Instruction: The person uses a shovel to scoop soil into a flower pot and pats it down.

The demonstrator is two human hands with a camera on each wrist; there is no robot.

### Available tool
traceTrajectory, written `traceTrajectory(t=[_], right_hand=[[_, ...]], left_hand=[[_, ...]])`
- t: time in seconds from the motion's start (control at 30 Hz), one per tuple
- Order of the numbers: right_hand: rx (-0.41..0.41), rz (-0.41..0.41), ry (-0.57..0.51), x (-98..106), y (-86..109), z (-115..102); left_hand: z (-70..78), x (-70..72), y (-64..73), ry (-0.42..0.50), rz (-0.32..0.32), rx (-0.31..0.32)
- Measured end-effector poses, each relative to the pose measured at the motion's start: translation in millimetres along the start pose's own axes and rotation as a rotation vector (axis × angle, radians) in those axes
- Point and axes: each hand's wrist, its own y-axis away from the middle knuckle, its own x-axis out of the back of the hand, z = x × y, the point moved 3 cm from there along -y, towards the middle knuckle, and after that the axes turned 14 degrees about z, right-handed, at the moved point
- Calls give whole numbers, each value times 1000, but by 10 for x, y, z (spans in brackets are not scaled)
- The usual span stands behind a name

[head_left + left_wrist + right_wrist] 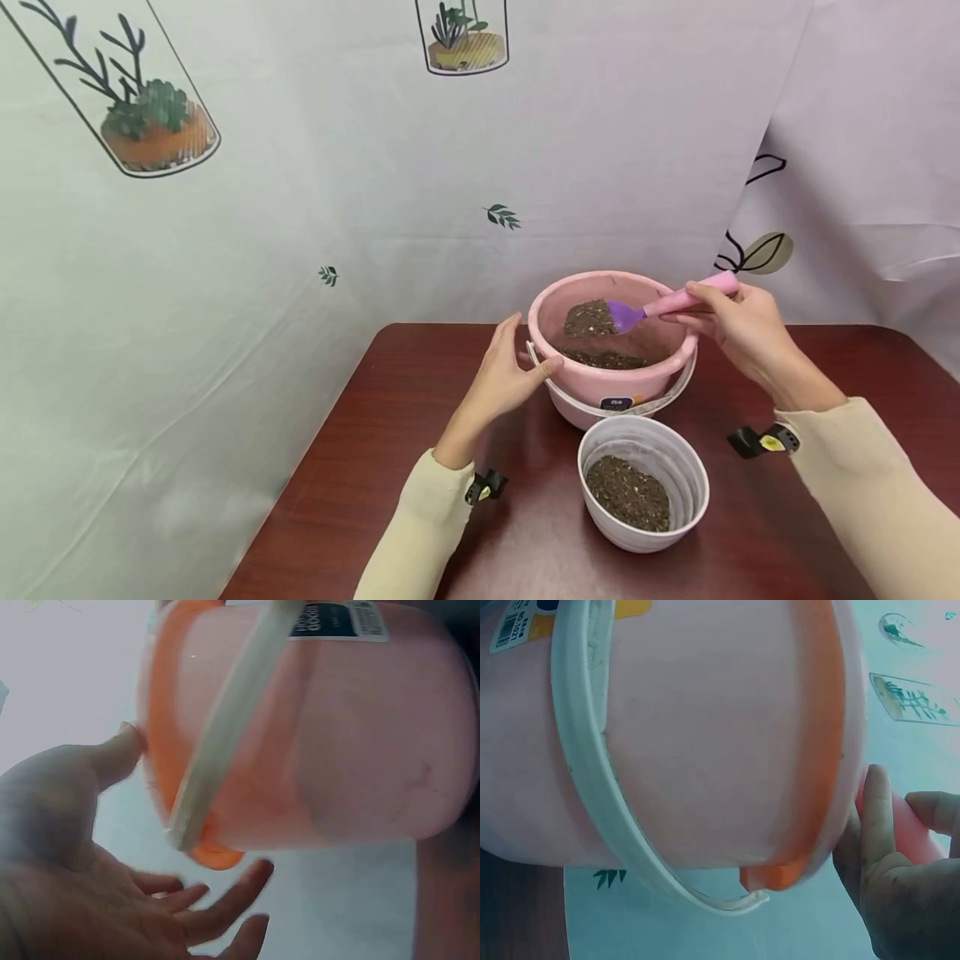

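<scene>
A pink bucket (581,383) with dark soil inside stands toward the back of the table. My right hand (753,337) grips the pink handle of a small garden trowel (628,317), its fingers close to the bucket's right rim. The purple blade is heaped with soil (590,319) and is held over the bucket's opening. At the left rim is my left hand (498,379); its thumb (120,754) touches the rim and the other fingers spread loosely outside the bucket. In front sits a white pot (678,500), partly filled with soil.
The bucket's white carrying handle (581,750) hangs down across its front, near a label. A printed white cloth (360,150) hangs behind and to the left of the dark red table (360,433). Both wrists wear black straps.
</scene>
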Motion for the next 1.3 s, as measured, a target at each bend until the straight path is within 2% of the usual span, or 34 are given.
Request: traceTrajectory(t=[0.1,0.17,0.23,0.3,0.4,0.53,0.63,0.73,0.93,1.1,1.3], right_hand=[[31,-98,-25,20,51,-58],[53,-178,-31,38,101,-107],[69,-251,-27,69,165,-162],[57,-252,-37,117,235,-214],[23,-234,-52,185,329,-280],[-7,-238,-69,264,437,-342],[-3,-305,-54,341,532,-380],[3,-373,-53,428,642,-402],[33,-414,49,628,842,-360],[-18,-377,76,821,985,-200],[-51,-293,221,893,1095,47]], left_hand=[[68,78,59,-48,4,47],[156,134,116,-77,7,41],[273,180,190,-112,-18,18],[408,228,283,-140,-73,-8],[595,296,439,-172,-189,-41],[735,334,665,-227,-323,-90],[737,278,818,-277,-426,-120],[673,192,920,-327,-521,-107],[570,35,982,-358,-606,-76],[565,-34,1015,-381,-655,-74],[529,-31,1026,-416,-681,-75]])
